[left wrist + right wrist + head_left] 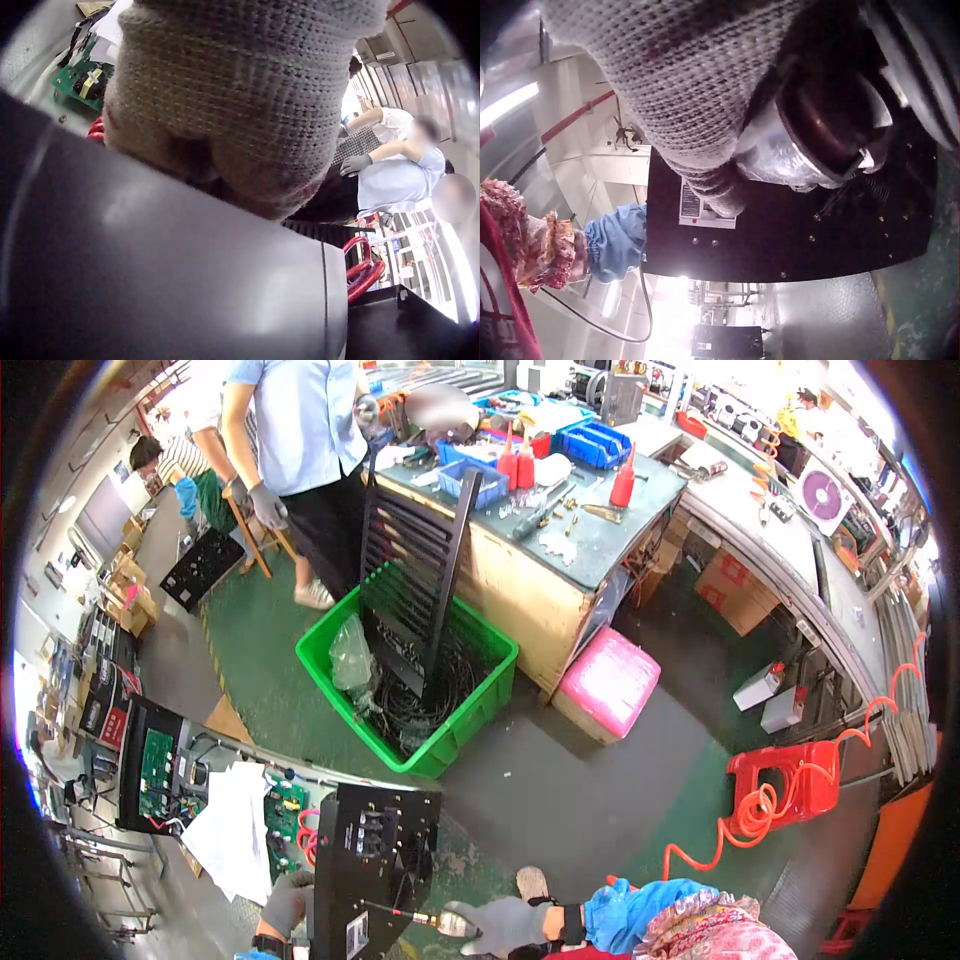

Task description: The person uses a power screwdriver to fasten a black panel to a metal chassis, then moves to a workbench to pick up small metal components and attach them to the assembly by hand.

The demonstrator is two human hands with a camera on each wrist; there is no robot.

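Observation:
A black metal panel (400, 870) with a white label (705, 206) and several small screws stands tilted in front of me in the head view. My left hand (287, 900), in a grey knit glove, grips its left edge; in the left wrist view the gloved hand (232, 105) covers that edge and its fingertips are hidden. In my gloved right hand (510, 926) is a power screwdriver (453, 925) with a shiny metal body, its long thin bit pointing left to the panel's face. Behind the panel lie a green circuit board (287, 820) and red wires (306, 838).
White sheets (232, 835) lie over the electronics at left. A green bin (435, 755) of black cables and a slatted black frame stands ahead, beside a workbench (560, 595). An orange coiled hose (765, 810) hangs over a red stool (815, 780). A person (310, 435) stands behind the bin.

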